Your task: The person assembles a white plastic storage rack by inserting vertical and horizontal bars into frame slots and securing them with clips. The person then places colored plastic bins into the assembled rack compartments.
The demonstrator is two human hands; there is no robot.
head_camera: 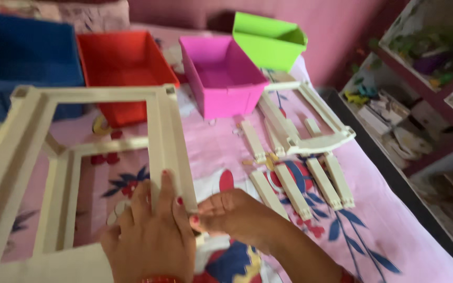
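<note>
Floral bedsheet [394, 230], four bins [221, 73], two hands [150, 236].

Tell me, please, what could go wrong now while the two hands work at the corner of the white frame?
The white frame is tall, and the left hand and right hand meet only at its lower corner, so it may tip. Loose white bars lie close to the right arm and might be knocked about on the flowered sheet.
</note>
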